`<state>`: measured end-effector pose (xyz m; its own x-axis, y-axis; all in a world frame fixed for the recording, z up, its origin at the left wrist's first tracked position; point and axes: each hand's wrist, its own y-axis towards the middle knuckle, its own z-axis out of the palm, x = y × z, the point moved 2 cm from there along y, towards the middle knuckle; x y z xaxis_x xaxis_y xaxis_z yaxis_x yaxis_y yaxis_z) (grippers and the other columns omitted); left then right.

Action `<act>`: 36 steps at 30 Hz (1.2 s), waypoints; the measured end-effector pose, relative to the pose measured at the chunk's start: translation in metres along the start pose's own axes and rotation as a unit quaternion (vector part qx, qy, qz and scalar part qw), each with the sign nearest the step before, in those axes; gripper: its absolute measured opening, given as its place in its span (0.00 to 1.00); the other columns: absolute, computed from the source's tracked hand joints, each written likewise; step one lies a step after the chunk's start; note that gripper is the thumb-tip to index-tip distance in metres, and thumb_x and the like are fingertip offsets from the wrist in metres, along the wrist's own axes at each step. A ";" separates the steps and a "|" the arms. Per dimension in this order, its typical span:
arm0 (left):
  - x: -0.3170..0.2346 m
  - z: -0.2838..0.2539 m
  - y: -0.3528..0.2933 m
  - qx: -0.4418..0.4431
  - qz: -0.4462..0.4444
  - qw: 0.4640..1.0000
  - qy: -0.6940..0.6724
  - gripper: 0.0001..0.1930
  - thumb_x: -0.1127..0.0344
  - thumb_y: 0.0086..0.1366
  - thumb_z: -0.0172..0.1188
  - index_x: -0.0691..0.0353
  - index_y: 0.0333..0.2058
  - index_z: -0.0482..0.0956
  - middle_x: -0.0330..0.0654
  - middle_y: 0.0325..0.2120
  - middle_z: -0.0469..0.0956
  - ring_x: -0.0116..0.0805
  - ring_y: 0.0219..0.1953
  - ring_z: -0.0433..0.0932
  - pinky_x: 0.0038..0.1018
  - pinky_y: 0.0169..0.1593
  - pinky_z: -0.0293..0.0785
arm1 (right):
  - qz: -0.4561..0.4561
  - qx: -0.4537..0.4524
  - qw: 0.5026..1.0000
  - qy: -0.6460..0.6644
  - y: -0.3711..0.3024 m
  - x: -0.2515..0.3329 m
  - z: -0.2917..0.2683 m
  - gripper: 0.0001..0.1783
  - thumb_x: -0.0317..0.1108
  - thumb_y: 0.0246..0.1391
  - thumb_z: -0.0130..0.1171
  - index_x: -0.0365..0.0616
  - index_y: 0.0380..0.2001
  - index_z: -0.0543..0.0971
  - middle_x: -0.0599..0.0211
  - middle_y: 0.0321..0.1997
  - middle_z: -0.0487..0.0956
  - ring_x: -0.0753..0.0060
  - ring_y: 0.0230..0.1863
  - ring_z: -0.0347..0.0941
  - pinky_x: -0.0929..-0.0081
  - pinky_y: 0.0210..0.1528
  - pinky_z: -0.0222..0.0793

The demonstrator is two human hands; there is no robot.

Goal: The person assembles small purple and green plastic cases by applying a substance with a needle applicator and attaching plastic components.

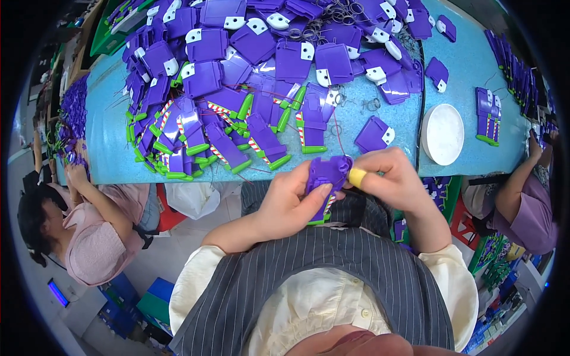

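Note:
My left hand grips a flat purple plastic wing piece near the table's front edge. Below my left thumb, the piece shows a red-and-white striped edge and a green tip. At the piece's upper right corner is a round recess, where the fingers of my right hand are closed. A yellow finger cover wraps one right fingertip. Whatever those fingers pinch is too small or hidden to make out. Just beyond lies a purple panel with a white corner.
Purple panels with white corners heap at the back; green-tipped wing pieces lie nearer, front left. Metal springs are scattered among them. A white bowl stands right of a dark table seam. People work at left and right.

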<state>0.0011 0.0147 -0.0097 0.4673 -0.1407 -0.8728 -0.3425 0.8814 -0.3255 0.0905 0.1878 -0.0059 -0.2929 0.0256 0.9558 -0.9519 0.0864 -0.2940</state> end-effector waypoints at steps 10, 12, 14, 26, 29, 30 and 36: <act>-0.006 -0.013 -0.017 -0.052 -0.012 0.988 -0.144 0.18 0.71 0.67 0.45 0.66 0.54 0.59 0.52 0.46 0.72 0.39 0.44 0.77 0.31 0.48 0.74 | -0.226 -0.133 0.805 -0.532 0.036 -0.002 0.001 0.11 0.26 0.38 0.56 0.43 0.31 0.77 0.67 0.27 0.67 0.66 0.31 0.68 0.72 0.26 0.67; -0.003 -0.013 -0.009 -0.045 -0.013 0.987 -0.155 0.17 0.71 0.67 0.45 0.66 0.54 0.59 0.51 0.48 0.71 0.38 0.45 0.76 0.30 0.48 0.73 | -0.224 -0.141 0.792 -0.550 0.037 -0.003 0.000 0.12 0.26 0.37 0.55 0.43 0.31 0.75 0.67 0.27 0.66 0.66 0.33 0.68 0.70 0.27 0.67; -0.004 -0.010 -0.002 -0.062 0.000 0.986 -0.154 0.17 0.72 0.67 0.45 0.66 0.54 0.59 0.50 0.48 0.71 0.38 0.45 0.76 0.29 0.48 0.73 | -0.237 -0.119 0.778 -0.570 0.030 0.002 -0.001 0.11 0.24 0.37 0.55 0.42 0.30 0.72 0.66 0.29 0.68 0.65 0.32 0.69 0.70 0.27 0.68; -0.002 0.009 0.034 0.046 -0.017 0.985 -0.165 0.16 0.74 0.66 0.45 0.66 0.52 0.60 0.49 0.49 0.69 0.37 0.49 0.73 0.36 0.54 0.70 | -0.070 -0.426 0.829 -0.356 -0.102 0.018 -0.080 0.03 0.20 0.47 0.52 0.35 0.28 0.71 0.59 0.34 0.73 0.71 0.26 0.69 0.79 0.26 0.61; 0.000 0.013 0.035 0.095 -0.081 0.981 -0.151 0.17 0.73 0.67 0.45 0.67 0.53 0.59 0.48 0.48 0.70 0.36 0.49 0.73 0.34 0.53 0.70 | -0.030 -0.420 0.768 -0.482 -0.098 0.008 -0.082 0.06 0.21 0.41 0.58 0.37 0.26 0.72 0.57 0.37 0.74 0.60 0.35 0.71 0.72 0.39 0.65; 0.001 0.015 0.035 0.115 -0.109 0.977 -0.142 0.17 0.72 0.67 0.45 0.67 0.54 0.59 0.48 0.48 0.70 0.36 0.48 0.73 0.33 0.53 0.70 | -0.042 -0.399 0.761 -0.510 -0.091 0.004 -0.083 0.06 0.22 0.41 0.59 0.37 0.25 0.72 0.57 0.37 0.74 0.57 0.37 0.71 0.69 0.40 0.65; -0.003 0.028 0.031 0.089 -0.044 0.983 -0.155 0.18 0.72 0.67 0.44 0.67 0.55 0.58 0.48 0.48 0.70 0.35 0.49 0.73 0.31 0.52 0.69 | -0.112 -0.468 0.784 -0.392 -0.093 0.017 -0.076 0.05 0.23 0.43 0.60 0.35 0.24 0.73 0.59 0.37 0.75 0.64 0.38 0.71 0.71 0.40 0.65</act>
<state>0.0119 0.0549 -0.0064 0.7239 -0.0995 -0.6827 -0.1546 0.9410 -0.3012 0.1807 0.2558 0.0381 -0.4433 -0.6829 0.5807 -0.6115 0.7040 0.3611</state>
